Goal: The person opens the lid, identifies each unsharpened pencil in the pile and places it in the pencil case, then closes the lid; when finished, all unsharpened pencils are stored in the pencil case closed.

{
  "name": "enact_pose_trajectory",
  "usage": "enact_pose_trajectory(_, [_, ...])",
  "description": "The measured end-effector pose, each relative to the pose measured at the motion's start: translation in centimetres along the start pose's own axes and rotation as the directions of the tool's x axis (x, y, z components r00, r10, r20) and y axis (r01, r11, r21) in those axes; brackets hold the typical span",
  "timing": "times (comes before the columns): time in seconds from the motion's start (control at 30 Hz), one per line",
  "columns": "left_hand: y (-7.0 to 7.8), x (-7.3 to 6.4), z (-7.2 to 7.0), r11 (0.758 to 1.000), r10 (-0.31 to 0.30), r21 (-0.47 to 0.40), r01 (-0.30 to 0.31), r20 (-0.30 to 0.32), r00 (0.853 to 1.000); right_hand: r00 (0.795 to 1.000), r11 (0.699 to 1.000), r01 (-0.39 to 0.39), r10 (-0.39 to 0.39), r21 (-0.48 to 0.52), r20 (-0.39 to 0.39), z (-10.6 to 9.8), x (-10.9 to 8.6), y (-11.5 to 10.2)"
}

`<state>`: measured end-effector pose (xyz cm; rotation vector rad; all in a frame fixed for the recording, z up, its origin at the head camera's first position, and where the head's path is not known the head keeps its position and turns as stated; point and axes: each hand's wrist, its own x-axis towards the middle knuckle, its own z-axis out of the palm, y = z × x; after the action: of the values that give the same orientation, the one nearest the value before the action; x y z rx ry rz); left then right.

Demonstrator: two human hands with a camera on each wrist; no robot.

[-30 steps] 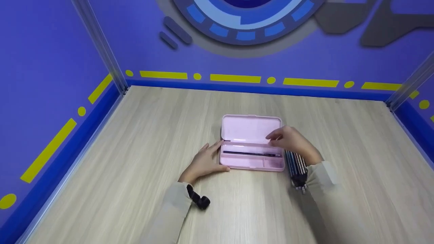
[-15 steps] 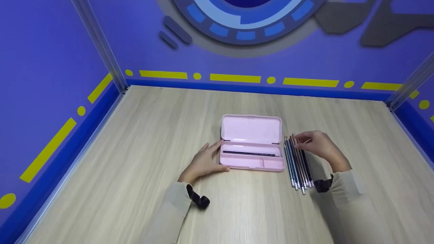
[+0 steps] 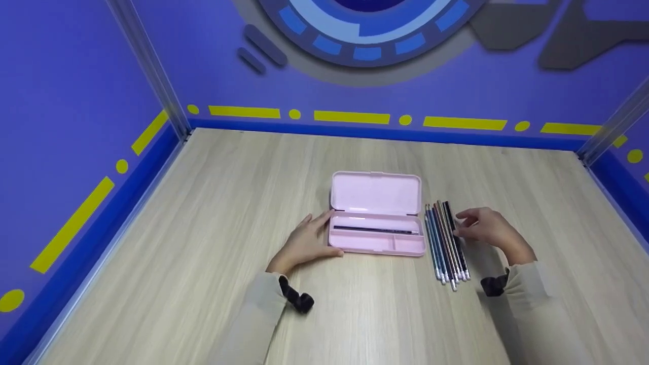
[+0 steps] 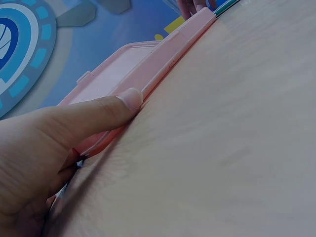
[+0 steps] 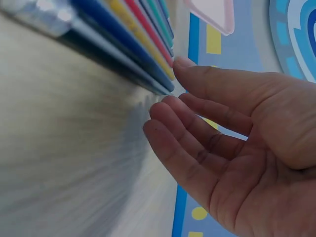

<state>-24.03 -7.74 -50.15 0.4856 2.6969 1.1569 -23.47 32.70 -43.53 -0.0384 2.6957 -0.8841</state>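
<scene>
A pink pencil case (image 3: 376, 192) lies with its lid raised back, and a dark pencil (image 3: 375, 229) rests in its long rear compartment. My left hand (image 3: 305, 242) grips the case's left end, thumb along the front corner and fingers at the side. The thumb shows on the front wall in the left wrist view. Just right of the case lies a row of several pencils (image 3: 443, 243), eraser ends toward me. Beside the row's right edge is my right hand (image 3: 489, 229), fingers loosely bent with nothing between them; its thumb tip overlaps the pencils' far ends in the right wrist view.
Everything lies on a pale wood-grain table (image 3: 243, 192). Blue panels (image 3: 350, 96) with yellow marks stand at the back and sides. A black strap (image 3: 299, 299) hangs from the left sleeve, another black strap (image 3: 493, 285) from the right.
My right hand has moved from over the case's right end to the pencils, then across to their right side. My left hand and the case have stayed put.
</scene>
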Motion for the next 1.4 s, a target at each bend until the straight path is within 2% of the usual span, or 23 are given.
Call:
enact_pose_trajectory(0.1, [0.1,0.0,0.0,1.000,-0.005,-0.003,0.005,0.001,1.000,0.999,0.999,-0.032,0.032,-0.006,0.019,0.0,0.0,0.3])
enact_pose_trajectory(0.33, [0.3,0.1,-0.1,1.000,0.003,0.000,-0.003,0.001,1.000,1.000,1.000,-0.020,0.020,0.007,0.024,0.0,0.1,1.0])
enact_pose_trajectory(0.4, [0.4,0.1,-0.1,1.000,0.000,0.002,0.000,0.003,1.000,0.999,0.999,-0.037,0.036,0.016,0.023,-0.1,0.2,1.0])
enact_pose_trajectory(0.83, [0.2,0.2,-0.2,1.000,0.004,0.005,-0.004,0.003,1.000,0.996,0.993,-0.085,0.087,0.081,-0.012,0.1,0.9,1.0])
enact_pose_trajectory(1.07, [0.1,0.2,-0.2,1.000,0.003,-0.001,-0.003,0.001,1.000,0.996,0.994,-0.063,0.069,0.090,-0.062,0.4,1.1,1.2])
enact_pose_trajectory(1.4, [-0.1,0.0,0.0,1.000,0.016,0.008,-0.016,-0.006,1.000,0.997,0.988,-0.066,0.072,0.142,-0.037,0.3,1.1,1.6])
